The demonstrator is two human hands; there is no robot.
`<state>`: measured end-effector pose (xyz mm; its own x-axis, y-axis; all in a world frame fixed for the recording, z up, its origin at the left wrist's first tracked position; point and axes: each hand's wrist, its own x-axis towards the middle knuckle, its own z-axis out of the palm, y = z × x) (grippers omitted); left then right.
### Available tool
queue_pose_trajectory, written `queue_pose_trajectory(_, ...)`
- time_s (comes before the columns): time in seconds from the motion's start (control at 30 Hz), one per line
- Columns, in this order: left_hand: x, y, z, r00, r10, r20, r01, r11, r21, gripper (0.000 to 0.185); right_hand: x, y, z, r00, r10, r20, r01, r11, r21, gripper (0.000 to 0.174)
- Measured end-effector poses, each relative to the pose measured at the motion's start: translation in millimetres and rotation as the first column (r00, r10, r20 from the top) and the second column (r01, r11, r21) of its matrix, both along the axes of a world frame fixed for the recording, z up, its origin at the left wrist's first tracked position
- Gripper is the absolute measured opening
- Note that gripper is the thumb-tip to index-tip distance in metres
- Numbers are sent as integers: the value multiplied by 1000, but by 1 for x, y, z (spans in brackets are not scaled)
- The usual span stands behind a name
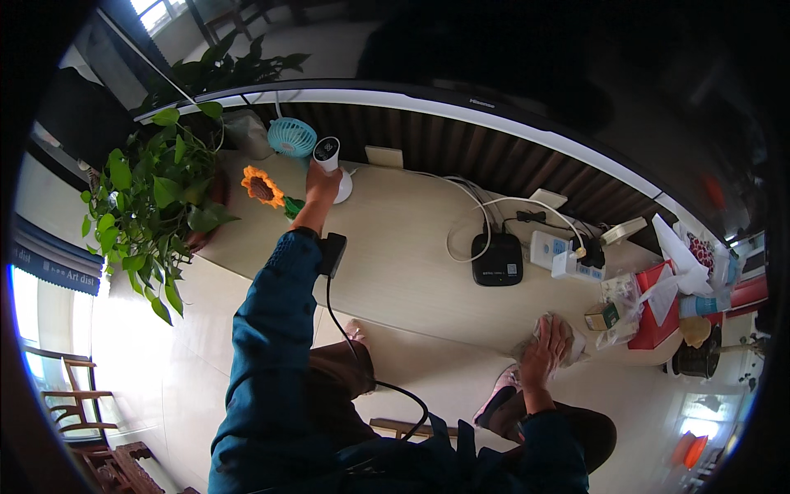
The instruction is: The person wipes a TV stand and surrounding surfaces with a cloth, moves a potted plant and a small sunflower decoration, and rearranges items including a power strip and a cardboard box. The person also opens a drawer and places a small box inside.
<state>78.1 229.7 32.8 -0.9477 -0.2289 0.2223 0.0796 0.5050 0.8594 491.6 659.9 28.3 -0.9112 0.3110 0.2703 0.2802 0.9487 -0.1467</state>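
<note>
My left hand [323, 185] is closed around the white neck of a device with a round black display [326, 149], which stands on a round white base near the back of the cabinet top [395, 247]. Just behind it is a light blue small fan [292, 137]. A crocheted orange sunflower [263, 186] is to the left of my wrist. My right hand [545, 352] lies on a crumpled pale cloth [574, 346] at the front edge of the cabinet top, its fingers over the cloth. Part of the cloth is hidden beneath the hand.
A leafy potted plant [163, 191] stands at the left end. A black router box [497, 259], power strips [551, 250] and loose white cables lie right of centre. Farther right are a small box [602, 317], a red box [654, 302] and plastic bags. A television [481, 103] overhangs the back.
</note>
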Motion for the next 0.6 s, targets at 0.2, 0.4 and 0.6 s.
queue_pose_trajectory(0.2,-17,-12,-29,993,116,36,-115,993,-12,62,-1,1,-1,1000,25,-10,-25,1000,10,53)
queue_pose_trajectory(0.4,-45,-32,-72,963,251,-99,-267,825,-498,66,-1,3,-7,1000,6,-15,-5,999,39,54)
queue_pose_trajectory(0.6,8,-16,-44,995,35,-91,-53,977,-206,69,2,1,4,1000,-21,-13,21,999,-35,54)
